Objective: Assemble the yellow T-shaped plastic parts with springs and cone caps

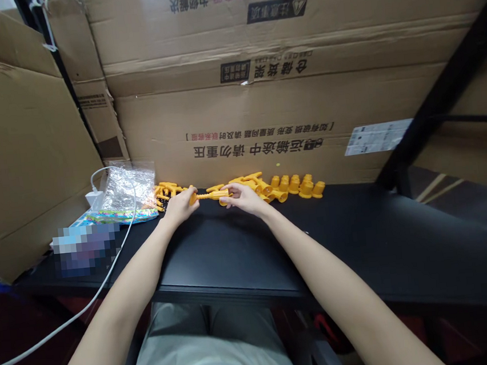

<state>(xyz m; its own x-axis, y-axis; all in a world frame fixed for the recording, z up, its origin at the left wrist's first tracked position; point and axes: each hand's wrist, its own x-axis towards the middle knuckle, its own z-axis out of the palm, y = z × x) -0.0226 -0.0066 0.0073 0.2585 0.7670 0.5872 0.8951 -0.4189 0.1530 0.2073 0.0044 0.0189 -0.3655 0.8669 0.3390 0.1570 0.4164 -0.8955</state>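
Note:
Between my two hands, above the dark tabletop, a yellow plastic piece with a thin ridged shaft (pixel 205 196) lies nearly level. My left hand (pixel 180 206) is closed around its wider left end. At the other end, my right hand (pixel 245 198) pinches the thicker part with thumb and fingers. Just behind my right hand lies a pile of yellow plastic parts (pixel 265 188). More yellow parts (pixel 167 188) sit behind my left hand, partly hidden by it. Several yellow cup-shaped pieces (pixel 305 187) stand in rows to the right.
A clear plastic bag (pixel 127 185) with a colourful lower edge lies at left. A white cable (pixel 119 257) runs from a white plug (pixel 94 198) across the table (pixel 233 252). Cardboard (pixel 236 108) rises behind, with a large box (pixel 24 146) at left and a black post (pixel 437 95) at right.

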